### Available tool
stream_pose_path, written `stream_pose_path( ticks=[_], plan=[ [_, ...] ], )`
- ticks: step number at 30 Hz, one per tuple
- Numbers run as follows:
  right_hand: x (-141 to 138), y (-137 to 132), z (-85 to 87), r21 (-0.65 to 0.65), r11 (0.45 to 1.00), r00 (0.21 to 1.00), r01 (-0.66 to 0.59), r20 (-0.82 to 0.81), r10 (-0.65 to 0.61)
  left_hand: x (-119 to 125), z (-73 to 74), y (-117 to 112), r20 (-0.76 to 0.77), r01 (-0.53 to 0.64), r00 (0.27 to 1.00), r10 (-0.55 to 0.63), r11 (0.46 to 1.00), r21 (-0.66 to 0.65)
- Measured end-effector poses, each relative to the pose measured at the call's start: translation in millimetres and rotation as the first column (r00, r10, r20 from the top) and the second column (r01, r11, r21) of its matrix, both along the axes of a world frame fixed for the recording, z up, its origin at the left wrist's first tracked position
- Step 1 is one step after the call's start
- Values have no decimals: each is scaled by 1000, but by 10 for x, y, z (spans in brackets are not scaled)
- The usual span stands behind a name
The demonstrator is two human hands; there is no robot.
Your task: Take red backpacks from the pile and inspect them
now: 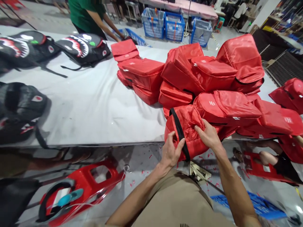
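Note:
A red backpack [187, 126] with a black zipper strip hangs over the near edge of the white table [94, 107]. My left hand [171, 151] grips its lower left side, thumb against the black strip. My right hand [209, 135] pinches the red fabric on its right side. Right behind it lies a heap of several red backpacks [213, 82] covering the table's right half.
Black shark-mouth backpacks [82, 47] lie at the table's far left and near left [21, 110]. A person in a green shirt [87, 14] stands at the far side. Blue baskets [163, 25] stand beyond. A red plastic stool [80, 186] lies on the floor at lower left.

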State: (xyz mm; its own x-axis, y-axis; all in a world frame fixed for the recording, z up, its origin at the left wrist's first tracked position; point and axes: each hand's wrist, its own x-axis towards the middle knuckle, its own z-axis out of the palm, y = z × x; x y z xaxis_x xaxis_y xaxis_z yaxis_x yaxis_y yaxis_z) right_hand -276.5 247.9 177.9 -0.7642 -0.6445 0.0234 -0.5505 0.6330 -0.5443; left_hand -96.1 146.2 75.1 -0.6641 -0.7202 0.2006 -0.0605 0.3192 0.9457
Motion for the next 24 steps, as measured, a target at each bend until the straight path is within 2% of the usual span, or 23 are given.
stream_pose_path(
  ticks=[3,6,12,15,17,21,23,24],
  plan=[
    [-32,9,6,7,1000,1000,-13,-11,13,10,87,5,101,127,985,-143,979,157],
    [-47,37,12,-3,1000,1000,-11,-10,11,-15,111,8,26,158,985,-171,953,257],
    [-73,84,-31,-6,1000,1000,-19,-23,19,30,122,64,-68,156,988,-140,922,355],
    [-157,183,-87,-87,994,997,-72,0,72,77,105,22,-82,231,973,-216,922,310],
    [-219,272,-118,-125,989,996,-77,25,80,46,43,-105,-112,253,966,-232,934,250],
    [-252,374,-150,-147,988,995,-55,69,66,-267,-219,-605,-147,66,988,-47,990,128],
    [-220,367,-160,-161,982,992,-100,64,112,-492,-354,-881,-128,105,987,-99,994,35],
    [-202,355,-165,-159,980,990,-116,64,128,-596,-403,-994,-120,186,975,-186,982,-7]
  ],
)
